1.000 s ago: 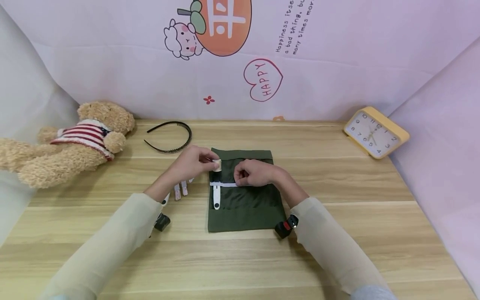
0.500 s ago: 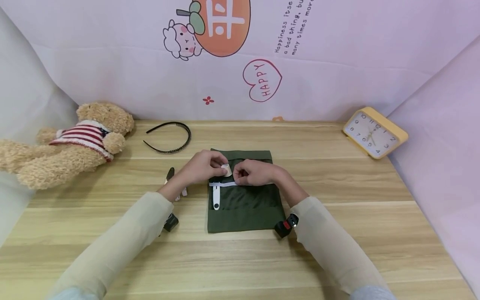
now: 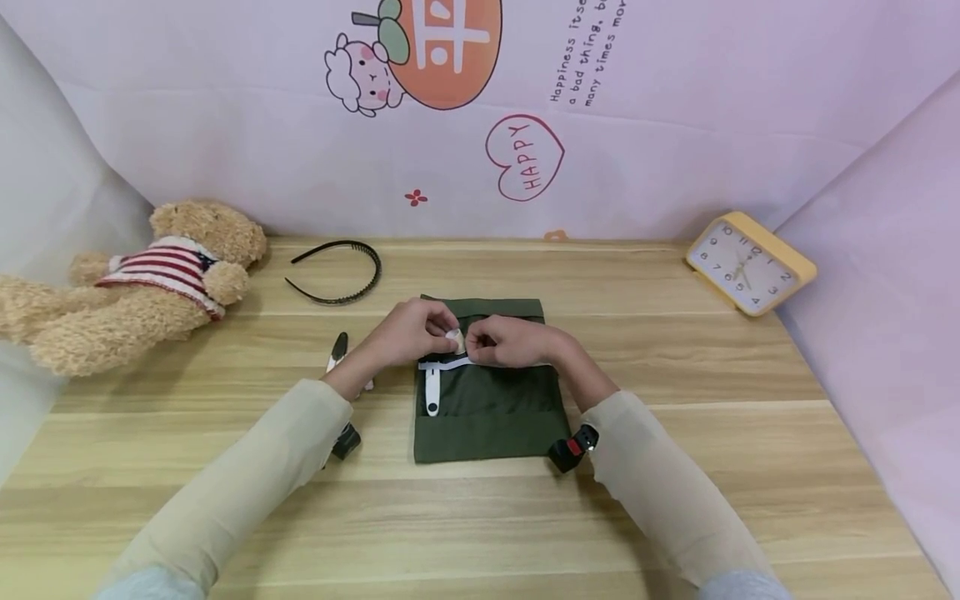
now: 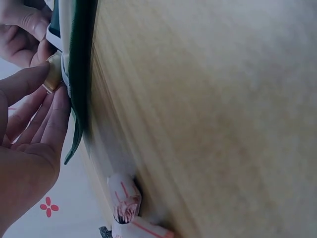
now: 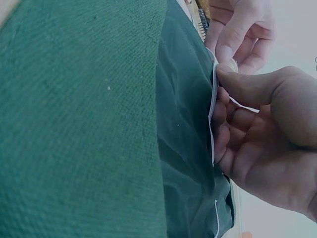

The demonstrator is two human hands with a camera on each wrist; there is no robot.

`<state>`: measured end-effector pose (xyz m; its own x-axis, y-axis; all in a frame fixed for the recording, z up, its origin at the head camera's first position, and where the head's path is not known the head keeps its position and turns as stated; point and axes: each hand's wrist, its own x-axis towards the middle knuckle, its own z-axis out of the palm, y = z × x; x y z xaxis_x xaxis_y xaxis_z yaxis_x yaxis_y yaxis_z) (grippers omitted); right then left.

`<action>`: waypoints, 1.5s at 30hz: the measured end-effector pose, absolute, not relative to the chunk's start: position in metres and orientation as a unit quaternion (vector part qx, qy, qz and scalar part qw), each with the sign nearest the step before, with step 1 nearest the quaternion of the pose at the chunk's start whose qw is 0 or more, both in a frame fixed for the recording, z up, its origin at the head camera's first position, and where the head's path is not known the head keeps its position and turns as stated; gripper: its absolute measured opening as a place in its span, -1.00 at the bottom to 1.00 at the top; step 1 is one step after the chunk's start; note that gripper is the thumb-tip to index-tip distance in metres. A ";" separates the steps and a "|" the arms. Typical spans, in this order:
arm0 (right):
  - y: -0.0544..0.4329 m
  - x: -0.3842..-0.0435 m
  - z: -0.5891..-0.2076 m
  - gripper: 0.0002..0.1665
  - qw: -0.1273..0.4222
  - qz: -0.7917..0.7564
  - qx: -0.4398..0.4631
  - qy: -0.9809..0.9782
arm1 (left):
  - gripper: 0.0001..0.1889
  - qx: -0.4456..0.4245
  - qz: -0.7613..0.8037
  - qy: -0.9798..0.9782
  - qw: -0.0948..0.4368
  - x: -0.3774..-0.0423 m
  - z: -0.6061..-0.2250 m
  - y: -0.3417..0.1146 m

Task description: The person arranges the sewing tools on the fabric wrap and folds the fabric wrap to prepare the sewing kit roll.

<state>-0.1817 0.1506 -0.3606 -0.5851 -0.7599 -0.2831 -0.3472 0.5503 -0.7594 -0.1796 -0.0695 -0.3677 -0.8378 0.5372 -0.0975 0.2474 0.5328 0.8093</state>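
Observation:
A dark green fabric organizer [image 3: 491,437] lies flat, with a white elastic band [image 3: 444,365] across its middle. My left hand [image 3: 408,333] pinches a small cream cylinder [image 3: 457,340], spool-like in shape, between thumb and fingers. In the left wrist view this cylinder [image 4: 53,73] touches the band's edge. My right hand [image 3: 513,342] pinches the band just to the right; the right wrist view shows its thumb and curled fingers [image 5: 237,119] on the white edge. Under the band's left end sits a slim white tool [image 3: 432,392] with a black dot.
Left of the organizer lie a black-tipped white item [image 3: 337,350] and pink-and-white wrapped pieces [image 4: 126,201], partly behind the left arm. Farther back are a black headband [image 3: 360,292], a teddy bear [image 3: 157,292] and a yellow clock [image 3: 750,262] at right.
My left hand has moved right with the cream cylinder, from above the white tool to beside the right hand, and the cylinder now sits lower and tilted at the band. My right hand stays put.

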 end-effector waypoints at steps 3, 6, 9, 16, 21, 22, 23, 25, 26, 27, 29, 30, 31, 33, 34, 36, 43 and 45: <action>0.151 -0.182 -0.359 -0.83 0.305 -0.338 -0.336 0.824 | -0.78 0.235 0.420 0.860 0.170 -0.181 -0.367 -0.070; 0.151 -0.181 -0.357 -0.83 0.303 -0.341 -0.335 0.825 | -0.79 0.245 0.410 0.862 0.171 -0.181 -0.366 -0.070; 0.150 -0.181 -0.357 -0.83 0.302 -0.342 -0.332 0.826 | -0.79 0.252 0.399 0.864 0.176 -0.181 -0.364 -0.071; 0.150 -0.181 -0.357 -0.83 0.299 -0.345 -0.325 0.828 | -0.81 0.270 0.377 0.865 0.192 -0.180 -0.362 -0.071; 0.151 -0.182 -0.359 -0.85 0.297 -0.344 -0.330 0.827 | -0.82 0.293 0.355 0.867 0.191 -0.179 -0.361 -0.071; 0.151 -0.183 -0.359 -0.86 0.297 -0.343 -0.331 0.827 | -0.82 0.296 0.352 0.867 0.192 -0.179 -0.361 -0.071; 0.151 -0.183 -0.360 -0.87 0.297 -0.342 -0.333 0.827 | -0.82 0.300 0.349 0.867 0.191 -0.179 -0.361 -0.072; 0.150 -0.183 -0.359 -0.87 0.298 -0.340 -0.333 0.827 | -0.83 0.308 0.344 0.866 0.191 -0.179 -0.362 -0.072; 0.150 -0.183 -0.359 -0.87 0.299 -0.339 -0.332 0.828 | -0.83 0.310 0.343 0.866 0.192 -0.179 -0.362 -0.072; 0.150 -0.182 -0.359 -0.87 0.300 -0.337 -0.330 0.829 | -0.84 0.315 0.342 0.864 0.193 -0.180 -0.362 -0.073; 0.149 -0.182 -0.358 -0.86 0.303 -0.334 -0.327 0.831 | -0.85 0.326 0.339 0.861 0.195 -0.180 -0.363 -0.073; 0.149 -0.182 -0.358 -0.86 0.304 -0.332 -0.326 0.831 | -0.84 0.332 0.336 0.859 0.198 -0.180 -0.363 -0.074; 0.148 -0.182 -0.358 -0.85 0.305 -0.329 -0.326 0.832 | -0.84 0.342 0.333 0.856 0.199 -0.181 -0.363 -0.074; 0.148 -0.182 -0.358 -0.85 0.306 -0.324 -0.326 0.834 | -0.83 0.358 0.328 0.851 0.199 -0.181 -0.364 -0.074; 0.148 -0.182 -0.358 -0.85 0.306 -0.323 -0.326 0.834 | -0.83 0.365 0.325 0.849 0.199 -0.181 -0.364 -0.074; 0.148 -0.182 -0.357 -0.85 0.308 -0.321 -0.326 0.834 | -0.82 0.373 0.324 0.847 0.198 -0.181 -0.364 -0.074; 0.149 -0.181 -0.358 -0.85 0.310 -0.320 -0.322 0.835 | -0.82 0.368 0.328 0.847 0.201 -0.178 -0.366 -0.073; 0.149 -0.181 -0.358 -0.85 0.309 -0.320 -0.321 0.836 | -0.82 0.366 0.329 0.847 0.201 -0.178 -0.366 -0.073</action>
<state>-0.1806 0.1487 -0.3580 -0.6024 -0.7350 -0.3114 -0.3385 0.5884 -0.7343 -0.1783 -0.0731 -0.3663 -0.6511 0.7525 -0.0990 0.4877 0.5147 0.7051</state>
